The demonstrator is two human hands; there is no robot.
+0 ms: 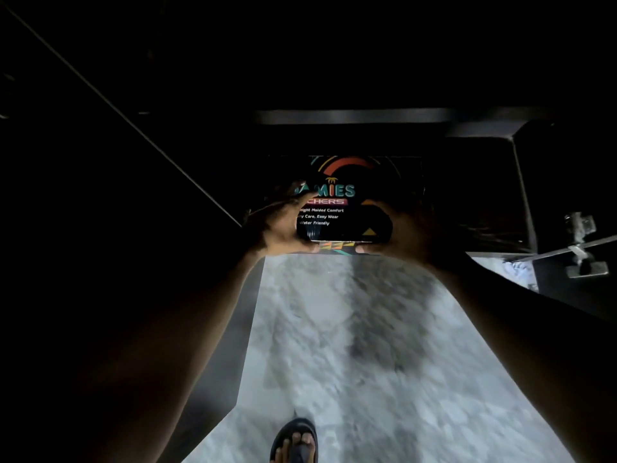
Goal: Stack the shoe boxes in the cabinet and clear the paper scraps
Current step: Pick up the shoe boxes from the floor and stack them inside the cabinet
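Observation:
A black shoe box (344,195) with coloured arcs and printed lettering on its lid is held out in front of me at the mouth of a dark cabinet (350,116). My left hand (280,228) grips the box's near left corner. My right hand (397,232) grips its near right corner. The far end of the box reaches into the cabinet's shadow. The inside of the cabinet is too dark to make out. No paper scraps can be told apart here.
An open dark cabinet door (567,195) with a metal hinge (582,248) stands at the right. A dark panel (100,162) fills the left. Pale mottled marble floor (350,345) lies below, with my sandalled foot (295,442) at the bottom edge.

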